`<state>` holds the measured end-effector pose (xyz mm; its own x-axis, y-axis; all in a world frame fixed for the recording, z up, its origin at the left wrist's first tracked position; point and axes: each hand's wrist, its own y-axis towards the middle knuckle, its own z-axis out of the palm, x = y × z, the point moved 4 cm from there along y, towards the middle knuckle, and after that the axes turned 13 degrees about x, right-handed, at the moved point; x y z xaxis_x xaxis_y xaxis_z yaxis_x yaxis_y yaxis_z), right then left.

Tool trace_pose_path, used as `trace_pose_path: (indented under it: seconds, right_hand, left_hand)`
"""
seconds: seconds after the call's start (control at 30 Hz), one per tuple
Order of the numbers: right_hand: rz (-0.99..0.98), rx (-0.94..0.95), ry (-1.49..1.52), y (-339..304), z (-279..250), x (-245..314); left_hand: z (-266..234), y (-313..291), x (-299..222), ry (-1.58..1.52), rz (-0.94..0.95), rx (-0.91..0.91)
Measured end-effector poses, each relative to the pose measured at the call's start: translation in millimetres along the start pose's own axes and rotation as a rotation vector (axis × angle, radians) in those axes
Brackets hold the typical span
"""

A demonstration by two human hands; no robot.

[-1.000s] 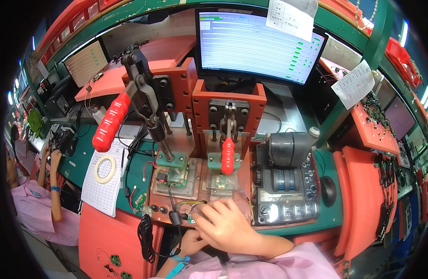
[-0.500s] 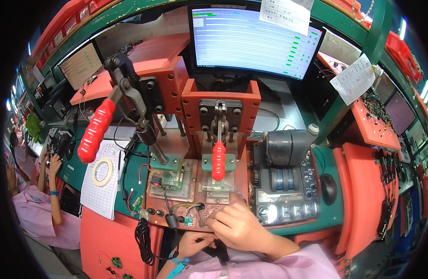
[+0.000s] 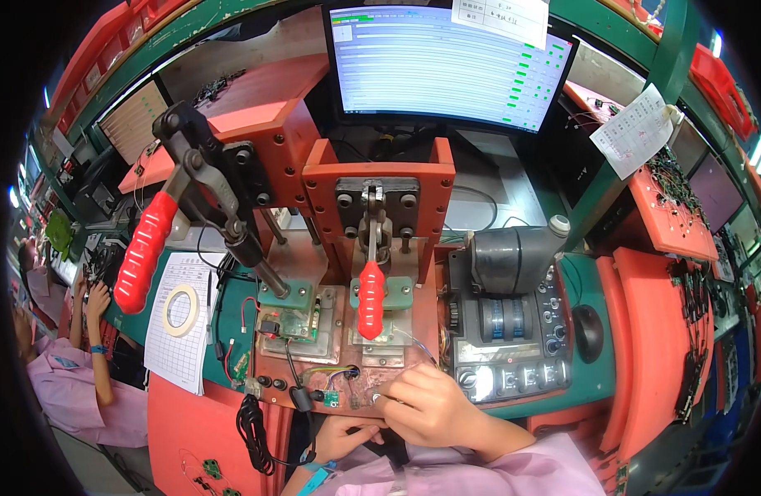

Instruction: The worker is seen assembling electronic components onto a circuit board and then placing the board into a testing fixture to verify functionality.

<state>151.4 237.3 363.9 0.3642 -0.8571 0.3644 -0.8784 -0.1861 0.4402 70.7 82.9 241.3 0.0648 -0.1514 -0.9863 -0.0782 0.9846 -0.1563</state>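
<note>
Pink sleeves, ring on right hand [image 3: 430,407], turquoise wristband on left hand [image 3: 343,436]

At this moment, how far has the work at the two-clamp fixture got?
Left clamp handle is raised, with a green board seated beneath it. Middle clamp handle hangs down over its nest. The right hand rests at the fixture's front edge; the left hand sits below it. Neither hand touches a handle.

Screens and paper slips ring the desk.
A wide monitor [image 3: 451,62] glows white above centre, white slip [image 3: 500,16] on its top edge; another sheet [image 3: 637,128] hangs right; a dimmer screen [image 3: 132,120], possibly tabular, left.
</note>
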Motion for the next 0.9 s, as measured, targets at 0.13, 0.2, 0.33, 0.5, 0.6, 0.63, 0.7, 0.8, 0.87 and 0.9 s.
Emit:
trace_pose_path:
  seconds: [0.13,0.2,0.33,0.5,0.6,0.63,0.7,0.8,0.87,0.9]
  right_hand:
    - [-0.025,-0.02,-0.003,1,2,0]
    - [-0.025,-0.035,-0.005,0,4,0]
    - [-0.027,-0.053,-0.003,-1,6,-1]
    - [-0.031,-0.062,0.015,-1,6,-2]
    - [-0.036,-0.058,0.033,-1,6,-1]
    - [-0.034,-0.057,0.033,-1,6,-2]
    - [-0.038,-0.056,0.026,0,6,-1]
    - [-0.041,-0.057,0.019,0,6,-1]
    - [-0.041,-0.052,0.013,0,6,0]
    - [-0.04,-0.049,0.01,0,6,0]
  left_hand:
    - [1,-1,-2,0.015,-0.008,-0.002]
    - [1,-1,-5,0.016,-0.016,-0.008]
    - [1,0,-8,0.021,-0.022,-0.014]
    - [1,0,-11,0.035,-0.021,-0.015]
    - [1,-1,-12,0.051,-0.038,-0.023]
    - [1,-1,-13,0.049,-0.038,-0.022]
    - [1,-1,-13,0.055,-0.032,-0.02]
    - [1,0,-14,0.062,-0.027,-0.018]
    - [1,0,-14,0.066,-0.017,-0.017]
    - [1,0,-14,0.068,-0.012,-0.017]
